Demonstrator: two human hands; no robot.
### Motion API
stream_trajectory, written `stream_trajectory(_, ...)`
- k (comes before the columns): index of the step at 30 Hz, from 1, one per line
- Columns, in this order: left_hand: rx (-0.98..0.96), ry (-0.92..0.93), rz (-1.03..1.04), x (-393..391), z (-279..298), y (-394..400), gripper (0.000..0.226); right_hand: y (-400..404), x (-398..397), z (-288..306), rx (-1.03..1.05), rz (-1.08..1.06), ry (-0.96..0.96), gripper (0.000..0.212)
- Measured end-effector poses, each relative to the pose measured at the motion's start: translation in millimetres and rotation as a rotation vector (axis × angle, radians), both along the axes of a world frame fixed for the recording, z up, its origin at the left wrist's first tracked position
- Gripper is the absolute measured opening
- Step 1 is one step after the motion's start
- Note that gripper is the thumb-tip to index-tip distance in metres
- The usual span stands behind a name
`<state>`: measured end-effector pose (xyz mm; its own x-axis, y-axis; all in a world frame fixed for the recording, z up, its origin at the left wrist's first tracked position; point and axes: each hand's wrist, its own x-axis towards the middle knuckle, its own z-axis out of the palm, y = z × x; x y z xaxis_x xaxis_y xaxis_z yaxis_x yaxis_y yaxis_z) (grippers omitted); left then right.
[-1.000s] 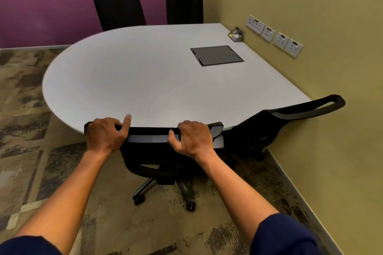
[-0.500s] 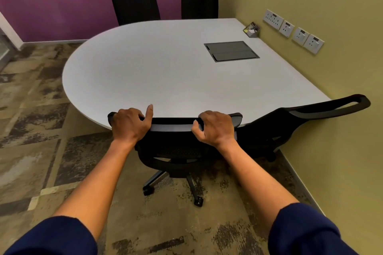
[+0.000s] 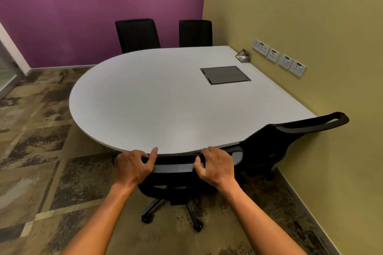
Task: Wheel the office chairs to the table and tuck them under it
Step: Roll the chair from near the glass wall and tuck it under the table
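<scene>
**Both hands on the chair back at the table's near edge**

My left hand (image 3: 132, 166) is curled over the top rail of the near chair (image 3: 176, 168), fingers wrapped around its left end and the forefinger sticking up toward the table edge. My right hand (image 3: 216, 164) grips the same rail further right, thumb on the near face, fingers folded over the top. Both hands are closed on that rail.

The chair sits right at the near rim of the white table (image 3: 165, 99); its backrest top lies just under and against the rounded edge, and the seat is hidden beneath the tabletop. Its star base and castors show on the patterned carpet (image 3: 41, 151) below my wrists.

Just to the right, a second chair (image 3: 290, 136) stands at the near right corner of the table, close to the olive wall, its backrest leaning outward. Two more chairs stand at the far side against the purple wall, a left one (image 3: 137, 35) and a right one (image 3: 195, 33), both upright and close to the table edge.

A grey cable hatch (image 3: 225, 75) is set into the tabletop toward the right, a small holder (image 3: 243, 56) sits at the far right corner, and a row of wall sockets (image 3: 278, 57) runs along the olive wall.
</scene>
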<state>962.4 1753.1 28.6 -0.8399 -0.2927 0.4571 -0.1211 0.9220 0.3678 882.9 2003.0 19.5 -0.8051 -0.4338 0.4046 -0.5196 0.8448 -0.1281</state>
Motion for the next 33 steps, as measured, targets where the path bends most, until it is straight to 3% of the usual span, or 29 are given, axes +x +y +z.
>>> stream_trajectory(10,0.028,0.051,0.041,32,-11,11,0.070,12,15,-7,-0.012,0.053,0.040,0.038)
stream_trajectory(19,-0.020,-0.085,0.066,-5,-2,1,0.075,1,-23,-1,0.028,0.074,0.054,0.045)
stream_trajectory(26,-0.041,0.008,0.124,-36,-1,-39,0.075,-44,-42,7,-0.013,0.107,0.084,0.049)
stream_trajectory(33,-0.073,-0.031,0.146,-65,0,-57,0.073,-66,-56,-2,-0.063,0.106,0.088,0.050)
